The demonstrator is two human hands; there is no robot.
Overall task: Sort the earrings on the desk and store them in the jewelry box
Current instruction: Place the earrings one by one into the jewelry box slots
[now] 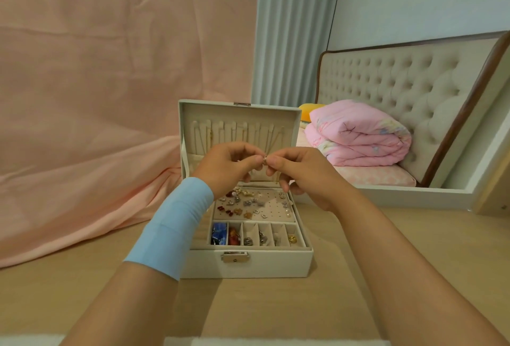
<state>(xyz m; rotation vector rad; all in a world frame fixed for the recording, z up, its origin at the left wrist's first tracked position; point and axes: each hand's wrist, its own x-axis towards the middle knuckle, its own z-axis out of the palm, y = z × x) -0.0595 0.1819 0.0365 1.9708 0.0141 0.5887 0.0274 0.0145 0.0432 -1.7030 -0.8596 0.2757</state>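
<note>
A white jewelry box stands open on the pale wooden worktop, its lid upright and lined with a row of hooks from which thin chains hang. Both hands are raised above the box, in front of the lid, so they hide its lower part. The left hand and the right hand meet fingertip to fingertip and pinch a small ring-shaped earring between them; its detail is too small to make out. A smooth light-blue band wraps the left forearm.

Inside the box, a beige perforated panel holds many small studs, some red, some silvery, some pearl-like. In front of it runs a row of narrow compartments: blue pieces in the leftmost one, red next to it, then silvery ones, and a gold piece at the far right. A metal clasp sits on the front wall.

Behind and to the left, wrinkled pink cloth hangs and spills onto the worktop. To the right is a bed with a tufted beige headboard and a folded pink quilt.
</note>
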